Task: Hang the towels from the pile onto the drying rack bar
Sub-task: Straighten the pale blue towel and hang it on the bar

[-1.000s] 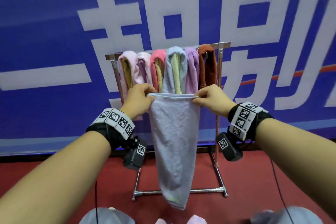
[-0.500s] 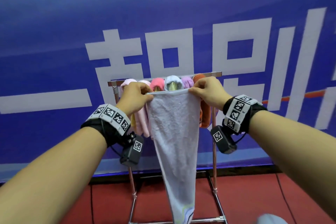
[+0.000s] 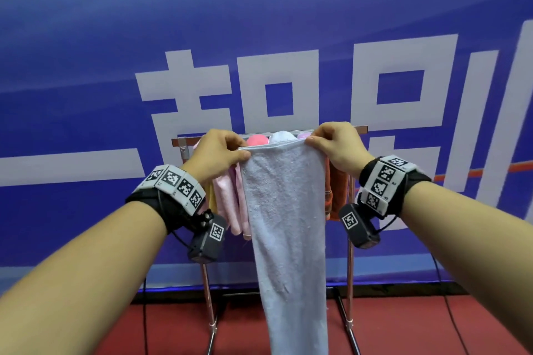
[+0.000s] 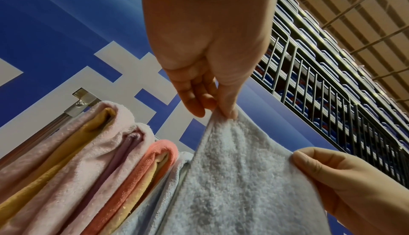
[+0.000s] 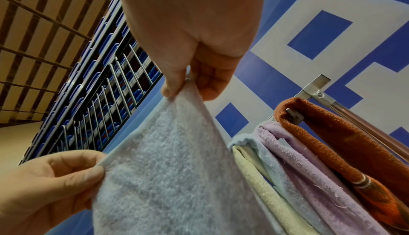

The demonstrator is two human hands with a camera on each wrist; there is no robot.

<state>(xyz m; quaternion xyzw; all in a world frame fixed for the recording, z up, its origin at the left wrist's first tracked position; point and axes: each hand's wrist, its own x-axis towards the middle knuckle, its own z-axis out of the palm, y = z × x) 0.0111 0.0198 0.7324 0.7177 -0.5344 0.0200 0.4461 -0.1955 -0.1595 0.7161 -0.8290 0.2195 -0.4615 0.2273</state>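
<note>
Hands hold a pale blue towel (image 3: 284, 210) by its top corners, left hand (image 3: 215, 155) and right hand (image 3: 339, 144) each pinching one with closed fingers. It hangs in front of the drying rack bar (image 3: 184, 140), near side of the hung towels (image 4: 92, 151).

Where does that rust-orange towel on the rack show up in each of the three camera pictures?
Head: the rust-orange towel is right of centre, mostly hidden behind the right hand and the pale blue towel it holds.
Left wrist: not in it.
Right wrist: at the right, the outermost towel on the rack bar.
Shared landmark: the pale blue towel, pinched at its top corners by both hands, the left hand too.
</note>
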